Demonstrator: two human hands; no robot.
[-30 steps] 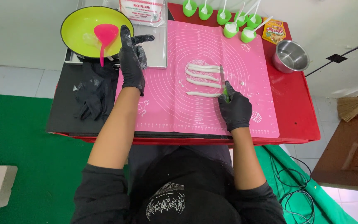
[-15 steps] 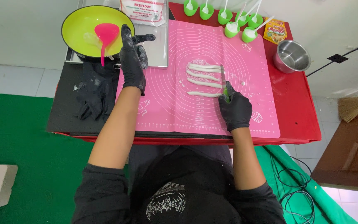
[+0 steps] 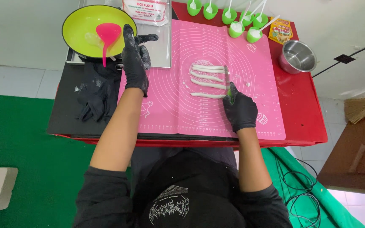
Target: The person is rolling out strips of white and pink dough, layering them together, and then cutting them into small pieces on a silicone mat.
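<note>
Our right hand point(image 3: 241, 110), gloved black, has its fingers closed around a green-handled knife point(image 3: 230, 89), its blade lying at the right ends of the white dough strips point(image 3: 208, 78) on the pink mat point(image 3: 178, 105). Our left hand point(image 3: 134, 63) rests flat, fingers spread and holding nothing, on the mat's far left corner just beside the yellow-green pan point(image 3: 79, 23) on the surface.

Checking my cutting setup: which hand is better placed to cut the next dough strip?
Right hand: it holds the knife beside the dough strips. The left hand rests flat at the mat's far-left edge.
</note>
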